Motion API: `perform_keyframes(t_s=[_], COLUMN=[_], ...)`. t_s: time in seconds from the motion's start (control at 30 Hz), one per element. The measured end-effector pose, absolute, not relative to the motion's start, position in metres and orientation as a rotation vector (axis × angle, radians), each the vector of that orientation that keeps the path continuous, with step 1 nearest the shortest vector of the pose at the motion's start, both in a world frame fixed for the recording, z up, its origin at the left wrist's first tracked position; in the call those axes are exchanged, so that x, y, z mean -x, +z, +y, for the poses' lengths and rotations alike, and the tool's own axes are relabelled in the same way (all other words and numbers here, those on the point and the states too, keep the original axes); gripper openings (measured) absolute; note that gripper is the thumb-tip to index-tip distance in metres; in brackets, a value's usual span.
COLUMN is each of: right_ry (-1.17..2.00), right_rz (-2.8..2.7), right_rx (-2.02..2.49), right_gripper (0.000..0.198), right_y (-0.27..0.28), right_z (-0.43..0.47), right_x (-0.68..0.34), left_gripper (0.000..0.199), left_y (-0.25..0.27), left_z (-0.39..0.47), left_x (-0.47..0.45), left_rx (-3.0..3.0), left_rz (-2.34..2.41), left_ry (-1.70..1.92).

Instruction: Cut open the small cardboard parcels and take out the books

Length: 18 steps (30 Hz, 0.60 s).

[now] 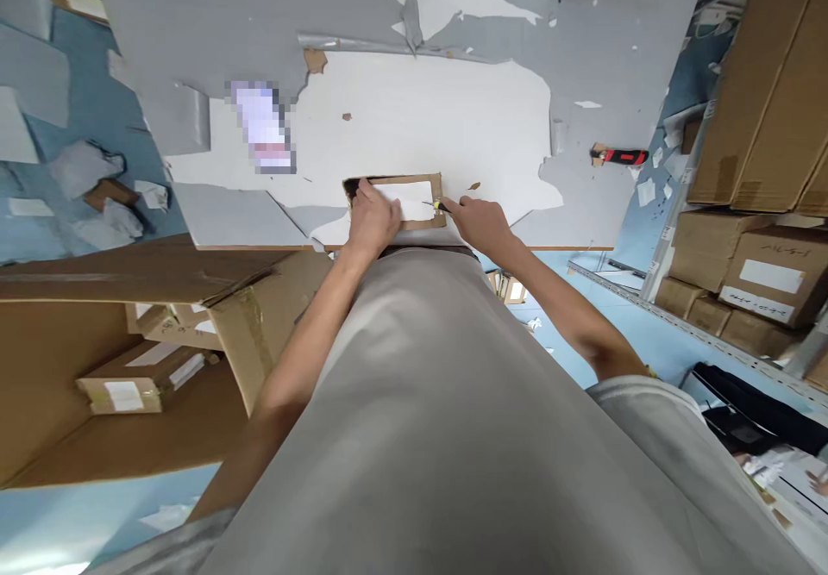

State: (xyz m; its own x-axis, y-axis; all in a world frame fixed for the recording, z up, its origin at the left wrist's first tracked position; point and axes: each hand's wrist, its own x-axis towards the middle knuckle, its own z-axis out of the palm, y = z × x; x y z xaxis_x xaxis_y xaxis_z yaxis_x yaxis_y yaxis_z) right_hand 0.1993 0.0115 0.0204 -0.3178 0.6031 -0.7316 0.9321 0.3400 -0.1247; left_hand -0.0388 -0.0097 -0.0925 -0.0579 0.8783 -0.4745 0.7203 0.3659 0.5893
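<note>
A small cardboard box with a white label on top lies at the table's near edge, right in front of my body. My left hand grips its left part, fingers bent and slightly blurred; a dark patch shows at that corner. In my right hand is a slim knife with a bit of yellow near its blade. The thin blade points left over the label's right end. Most of the knife's handle is hidden inside my closed fingers.
White and grey torn sheets cover the table. A blurred-out phone-like object lies left, a red-and-black tool right. A large open carton holding smaller boxes stands at lower left. Shelves with cartons line the right side.
</note>
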Motion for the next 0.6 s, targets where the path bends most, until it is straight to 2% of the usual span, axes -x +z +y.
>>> perform_keyframes(t_s=[0.27, 0.43, 0.6], right_ry=[-0.700, -0.654, -0.666], right_rz=[2.025, 2.147, 2.189], right_rx=[-1.374, -1.248, -1.159], right_gripper=[0.060, 0.065, 0.057], right_y=[0.022, 0.030, 0.036], right_z=[-0.001, 0.006, 0.021], right_x=[-0.205, -0.186, -0.159], left_gripper=[0.062, 0.077, 0.089], left_y=[-0.077, -0.093, -0.111], left_z=[-0.022, -0.019, -0.019], left_x=[0.077, 0.086, 0.086], left_rx=[-1.401, -1.505, -1.494], left_rz=[1.719, 1.650, 1.592], left_ry=[0.418, 0.518, 0.580])
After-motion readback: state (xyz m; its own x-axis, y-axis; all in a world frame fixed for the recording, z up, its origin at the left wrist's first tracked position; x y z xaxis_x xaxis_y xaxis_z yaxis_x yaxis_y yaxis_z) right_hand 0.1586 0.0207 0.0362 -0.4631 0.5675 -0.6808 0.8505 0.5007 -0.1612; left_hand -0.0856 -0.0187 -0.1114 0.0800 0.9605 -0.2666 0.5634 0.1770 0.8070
